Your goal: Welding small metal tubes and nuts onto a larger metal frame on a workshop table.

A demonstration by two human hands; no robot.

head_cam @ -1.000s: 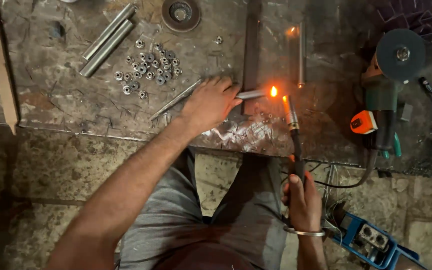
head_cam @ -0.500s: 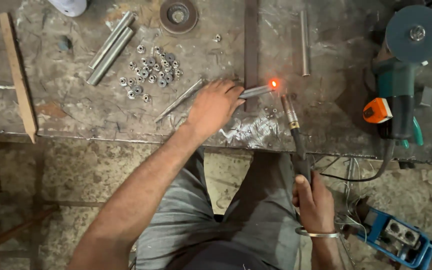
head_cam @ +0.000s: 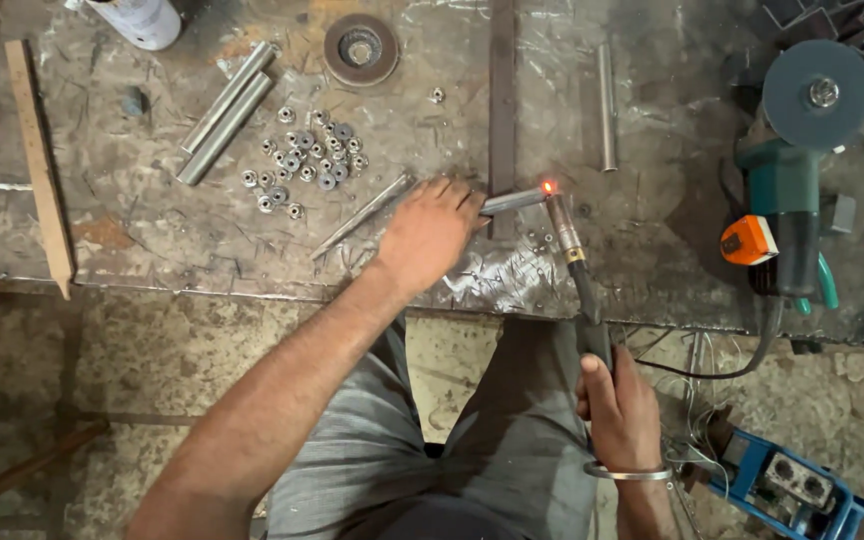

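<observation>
Head view, as I read it: a white cylindrical can (head_cam: pixel 142 18) stands at the bench's (head_cam: pixel 152 240) top left edge, an orange tag (head_cam: pixel 748 240) sits on the green angle grinder (head_cam: pixel 792 190) at right, and a blue box (head_cam: pixel 802 490) lies on the floor at lower right. I see the left hand (head_cam: pixel 430 232) pinching a short metal rod (head_cam: pixel 514 201) flat on the bench, the rod poking out just right of its fingers. My right hand (head_cam: pixel 620 412) is wrapped tight around the welding torch (head_cam: pixel 574 262), whose glowing tip touches the rod's far end.
</observation>
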